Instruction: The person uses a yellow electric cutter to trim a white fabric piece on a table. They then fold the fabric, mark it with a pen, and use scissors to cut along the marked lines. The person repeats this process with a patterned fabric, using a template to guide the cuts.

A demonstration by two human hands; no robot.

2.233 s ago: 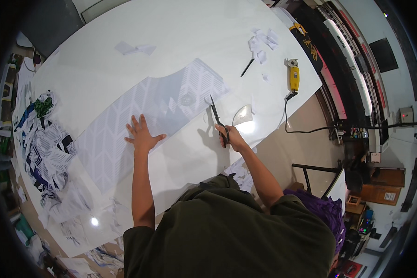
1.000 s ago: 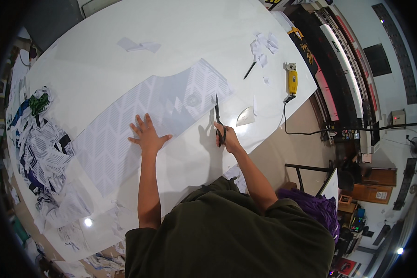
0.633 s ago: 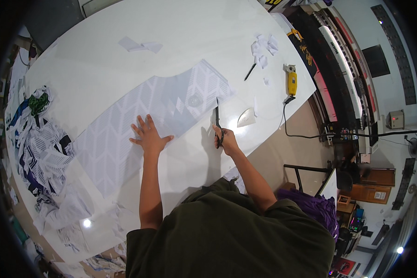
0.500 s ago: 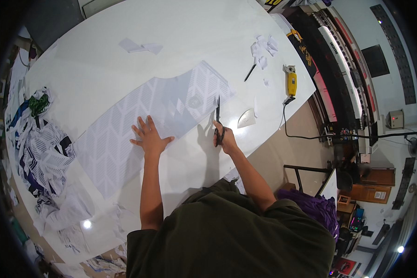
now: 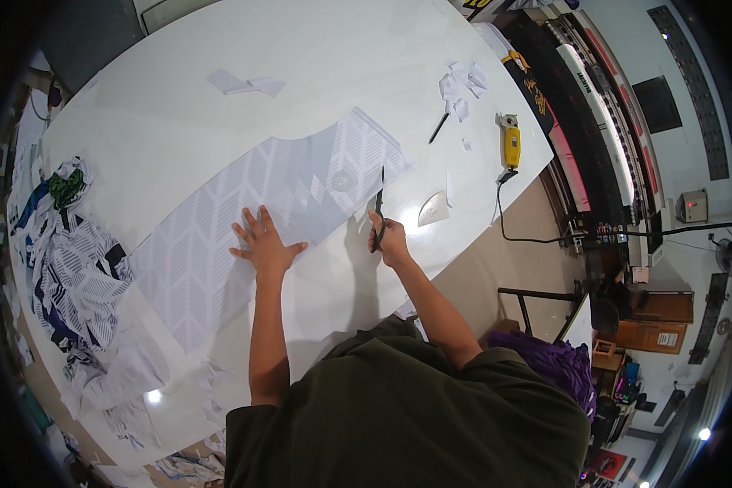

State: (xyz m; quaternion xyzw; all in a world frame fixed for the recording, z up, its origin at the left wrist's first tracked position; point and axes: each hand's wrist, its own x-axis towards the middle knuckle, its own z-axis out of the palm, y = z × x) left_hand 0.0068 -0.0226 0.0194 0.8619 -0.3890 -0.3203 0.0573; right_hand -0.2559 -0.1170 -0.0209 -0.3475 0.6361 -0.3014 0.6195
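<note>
While scissors (image 5: 379, 200) point forward, fabric (image 5: 283, 180) runs near-left to far-right.

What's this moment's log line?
left hand: spread on grey-white patterned fabric panel | right hand: gripping black scissors at panel edge | yellow corded cutter: on white table

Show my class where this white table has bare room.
The white table is bare between the flat scraps and the crumpled scraps, beyond the patterned fabric; a smaller shadowed patch separates the left hand and right hand. Heaped cloth crowds the table's left side.
</note>
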